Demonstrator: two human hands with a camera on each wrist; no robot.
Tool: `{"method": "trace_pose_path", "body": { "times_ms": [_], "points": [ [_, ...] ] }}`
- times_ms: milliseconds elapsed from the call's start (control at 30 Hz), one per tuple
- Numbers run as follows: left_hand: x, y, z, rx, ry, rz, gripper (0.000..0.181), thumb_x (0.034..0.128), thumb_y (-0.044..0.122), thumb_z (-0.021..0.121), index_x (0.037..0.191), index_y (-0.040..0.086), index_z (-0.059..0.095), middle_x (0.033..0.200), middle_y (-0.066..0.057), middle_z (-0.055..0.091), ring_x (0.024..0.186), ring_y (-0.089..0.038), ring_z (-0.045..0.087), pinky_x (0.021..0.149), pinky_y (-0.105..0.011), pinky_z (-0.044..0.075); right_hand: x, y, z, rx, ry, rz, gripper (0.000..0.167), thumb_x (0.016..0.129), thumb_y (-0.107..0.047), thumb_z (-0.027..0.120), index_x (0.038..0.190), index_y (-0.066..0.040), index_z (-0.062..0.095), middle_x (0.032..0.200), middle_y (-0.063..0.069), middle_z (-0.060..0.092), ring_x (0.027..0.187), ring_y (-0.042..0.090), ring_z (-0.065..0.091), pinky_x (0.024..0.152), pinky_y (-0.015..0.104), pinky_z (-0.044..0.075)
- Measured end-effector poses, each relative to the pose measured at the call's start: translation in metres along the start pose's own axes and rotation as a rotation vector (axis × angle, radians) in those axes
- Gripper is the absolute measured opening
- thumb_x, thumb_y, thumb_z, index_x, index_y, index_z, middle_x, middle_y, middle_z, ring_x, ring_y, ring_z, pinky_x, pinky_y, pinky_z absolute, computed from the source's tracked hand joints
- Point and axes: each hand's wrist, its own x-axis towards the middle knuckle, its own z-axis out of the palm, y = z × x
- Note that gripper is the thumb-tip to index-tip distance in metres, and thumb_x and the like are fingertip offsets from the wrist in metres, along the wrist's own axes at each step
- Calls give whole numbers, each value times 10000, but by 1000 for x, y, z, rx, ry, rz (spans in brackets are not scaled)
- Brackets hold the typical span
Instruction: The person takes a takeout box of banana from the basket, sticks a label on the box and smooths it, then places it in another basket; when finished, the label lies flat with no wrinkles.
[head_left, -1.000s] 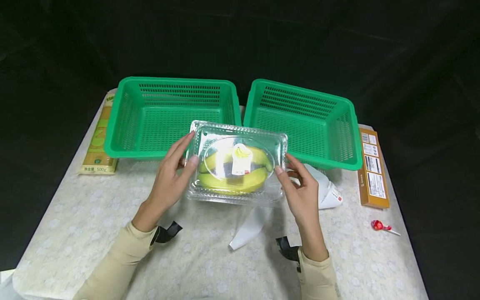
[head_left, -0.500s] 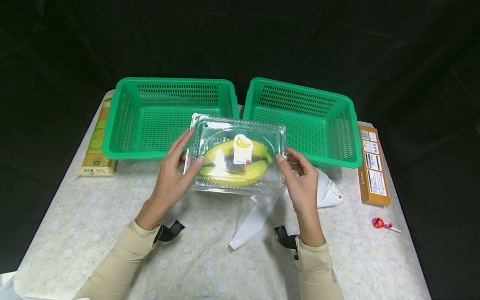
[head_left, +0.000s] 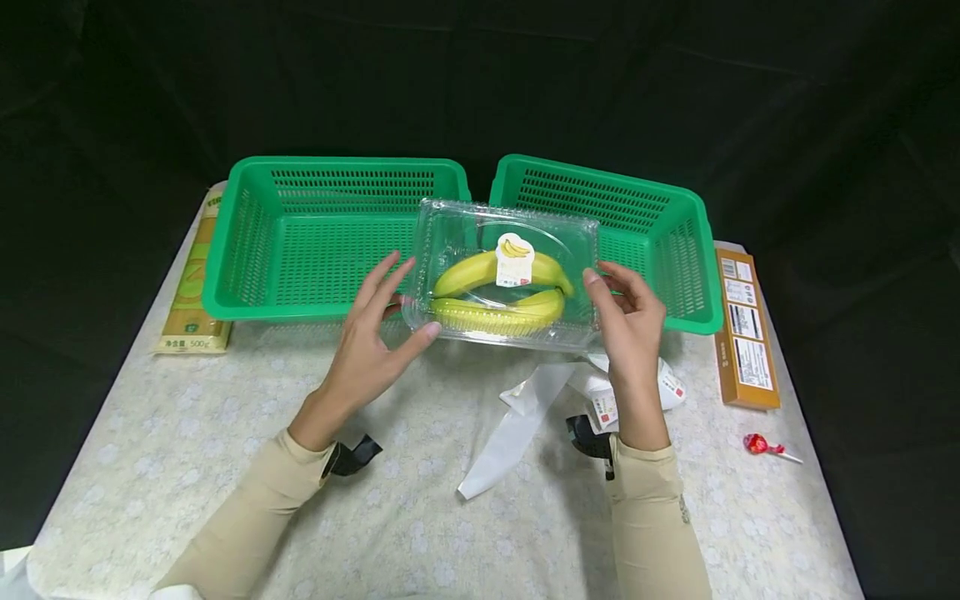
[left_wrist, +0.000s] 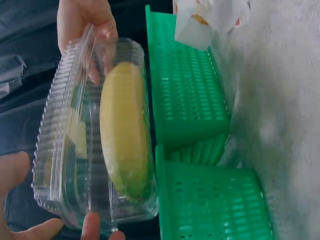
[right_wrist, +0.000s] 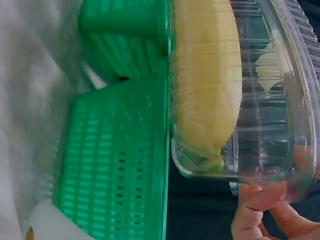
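Observation:
A clear plastic clamshell box with two bananas inside and a banana label on its lid is held in the air before the baskets in the head view. My right hand pinches its right end, thumb on top and fingers beneath; the right wrist view shows this hand at the box's end. At the left end, my left hand has spread, mostly straight fingers. In the left wrist view its fingertips are at the box's end, the thumb apart; whether they touch is unclear.
Two green baskets stand at the table's back. A yellow 500 g packet lies left, an orange-brown box right, with a red lollipop in front. Crumpled white paper lies under the right hand.
The box of bananas has moved rightward and farther back, toward the baskets. The left thumb has come off its lid and the left fingers have spread, while the right hand keeps its hold.

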Motion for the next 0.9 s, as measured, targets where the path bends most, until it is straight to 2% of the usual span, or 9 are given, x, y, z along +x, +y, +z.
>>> {"method": "trace_pose_path", "body": {
  "times_ms": [233,500,700,800,900],
  "points": [
    [4,0,7,31,-8,-5,706,940,162,705,1563,165,372,1652,-86,272,1266,-300,544,1083,-479,464,8,-2,-8,-74,-129,52,454,982,-321,641,1387,-121,598,1148,-74,583,934,94,564,711,220,478],
    [5,-1,8,23,-22,-25,681,961,161,675,1566,171,364,1640,-107,297,1325,-292,519,1086,-482,461,-1,-3,-17,-94,-199,27,480,1012,-308,591,1467,-167,524,1422,80,514,1138,111,539,830,218,505],
    [10,-2,10,26,-26,-31,670,977,199,659,1572,185,352,1648,-73,288,1297,-283,541,1089,-479,463,-4,-4,-23,-118,-266,41,560,1001,-298,617,1523,-186,447,1569,49,426,1402,232,439,1073,377,429],
    [17,-1,13,19,-34,-31,667,981,209,654,1573,184,348,1648,-70,285,1279,-274,551,1095,-470,461,4,-3,-25,-95,-276,51,569,997,-263,620,1526,-157,440,1587,60,411,1399,225,451,1073,347,415],
    [25,-1,19,10,-46,-38,666,984,211,650,1575,189,343,1649,-57,279,1275,-262,559,1098,-454,461,15,0,-26,-66,-256,55,557,991,-227,618,1513,-121,456,1567,103,430,1254,145,551,988,258,434]
  ]
}}
